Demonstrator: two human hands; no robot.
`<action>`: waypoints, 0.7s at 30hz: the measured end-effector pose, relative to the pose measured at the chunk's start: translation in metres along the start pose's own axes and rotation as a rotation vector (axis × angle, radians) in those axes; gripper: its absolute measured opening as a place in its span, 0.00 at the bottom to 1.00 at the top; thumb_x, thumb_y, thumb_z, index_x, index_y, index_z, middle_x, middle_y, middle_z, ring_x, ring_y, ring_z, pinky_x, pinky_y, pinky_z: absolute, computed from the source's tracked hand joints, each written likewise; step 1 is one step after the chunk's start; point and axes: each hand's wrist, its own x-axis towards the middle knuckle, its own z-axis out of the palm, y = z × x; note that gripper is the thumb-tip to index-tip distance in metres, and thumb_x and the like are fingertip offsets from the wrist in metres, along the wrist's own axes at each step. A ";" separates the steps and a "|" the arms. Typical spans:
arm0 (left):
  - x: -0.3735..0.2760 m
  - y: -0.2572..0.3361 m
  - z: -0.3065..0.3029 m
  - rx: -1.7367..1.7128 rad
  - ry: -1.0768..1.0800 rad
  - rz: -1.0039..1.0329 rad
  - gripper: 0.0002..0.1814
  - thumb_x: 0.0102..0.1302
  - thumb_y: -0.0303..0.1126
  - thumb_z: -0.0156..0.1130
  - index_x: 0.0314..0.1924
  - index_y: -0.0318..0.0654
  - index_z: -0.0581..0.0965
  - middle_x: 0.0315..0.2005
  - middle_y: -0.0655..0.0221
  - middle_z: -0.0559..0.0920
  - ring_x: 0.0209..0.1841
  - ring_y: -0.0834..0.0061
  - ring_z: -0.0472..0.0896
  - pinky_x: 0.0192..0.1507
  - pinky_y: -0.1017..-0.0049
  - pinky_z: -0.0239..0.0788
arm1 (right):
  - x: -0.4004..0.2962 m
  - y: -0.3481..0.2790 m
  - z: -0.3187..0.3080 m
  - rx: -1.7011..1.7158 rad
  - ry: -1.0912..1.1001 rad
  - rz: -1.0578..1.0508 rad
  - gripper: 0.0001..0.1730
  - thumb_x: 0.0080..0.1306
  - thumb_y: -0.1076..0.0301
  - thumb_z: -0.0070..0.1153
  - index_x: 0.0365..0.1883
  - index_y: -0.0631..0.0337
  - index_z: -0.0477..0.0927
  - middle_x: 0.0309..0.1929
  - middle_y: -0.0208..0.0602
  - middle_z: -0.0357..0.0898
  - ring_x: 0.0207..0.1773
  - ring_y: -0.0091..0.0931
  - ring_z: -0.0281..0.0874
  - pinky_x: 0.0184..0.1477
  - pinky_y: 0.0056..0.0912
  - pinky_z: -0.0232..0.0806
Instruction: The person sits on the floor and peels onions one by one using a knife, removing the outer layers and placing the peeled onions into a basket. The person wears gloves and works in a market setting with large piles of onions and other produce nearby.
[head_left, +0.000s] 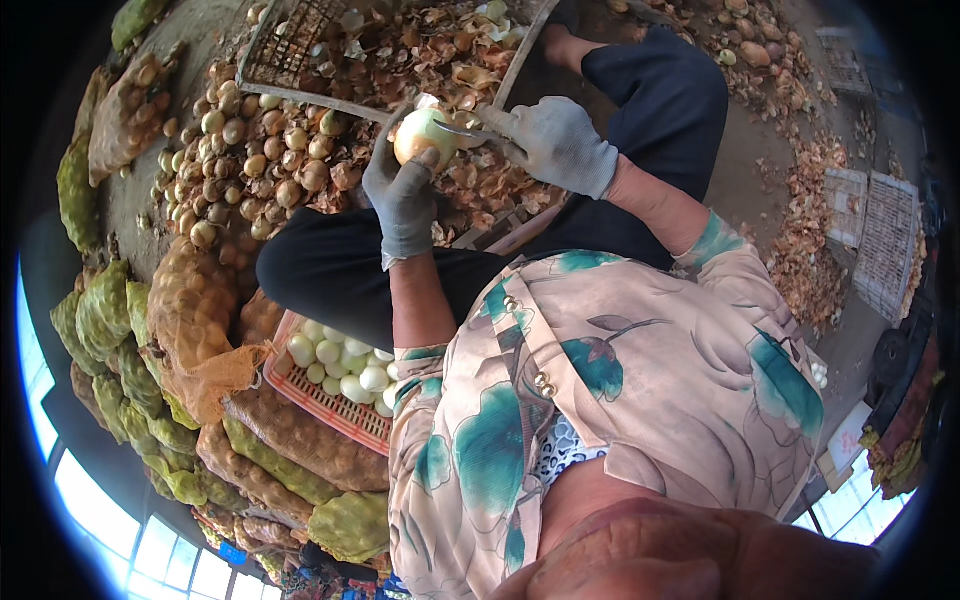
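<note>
My left hand (405, 191), in a grey work glove, grips a large onion (426, 136) whose skin is partly off, showing pale flesh. The gloved right hand (559, 142) holds a small knife (463, 131), its curved blade against the onion's right side; the handle is mostly hidden by my fingers. Beneath both hands, a crate (315, 103) with a pale rim contains loose brown onion skins (420, 52). Unpeeled onions (255, 150) lie heaped on the floor to the left of the crate.
A pink plastic basket (330, 411) of peeled onions (352, 367) stands beside my left leg. Filled mesh sacks (191, 307) are stacked along the left. To the right are scattered skins (806, 247) and pale plastic crates (885, 240). More onions (754, 52) lie at the upper right.
</note>
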 end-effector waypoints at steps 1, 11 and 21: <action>-0.001 0.000 0.000 0.004 0.009 -0.010 0.40 0.51 0.31 0.70 0.65 0.21 0.72 0.54 0.53 0.81 0.53 0.64 0.82 0.61 0.67 0.73 | 0.000 -0.001 0.001 -0.023 -0.008 -0.001 0.33 0.61 0.61 0.66 0.67 0.50 0.77 0.26 0.32 0.75 0.28 0.34 0.76 0.34 0.39 0.69; -0.001 0.006 0.003 0.063 -0.042 -0.131 0.41 0.51 0.27 0.67 0.67 0.21 0.70 0.52 0.54 0.82 0.52 0.66 0.83 0.59 0.69 0.74 | -0.001 0.000 0.009 -0.177 -0.051 0.009 0.32 0.61 0.65 0.63 0.66 0.55 0.78 0.25 0.32 0.75 0.27 0.33 0.75 0.32 0.37 0.68; -0.005 -0.003 0.005 0.268 -0.079 -0.067 0.47 0.46 0.26 0.71 0.70 0.21 0.67 0.60 0.52 0.79 0.58 0.65 0.81 0.61 0.68 0.74 | 0.011 0.006 0.002 0.856 -0.308 0.745 0.19 0.76 0.60 0.58 0.60 0.58 0.83 0.32 0.28 0.85 0.33 0.15 0.76 0.40 0.25 0.71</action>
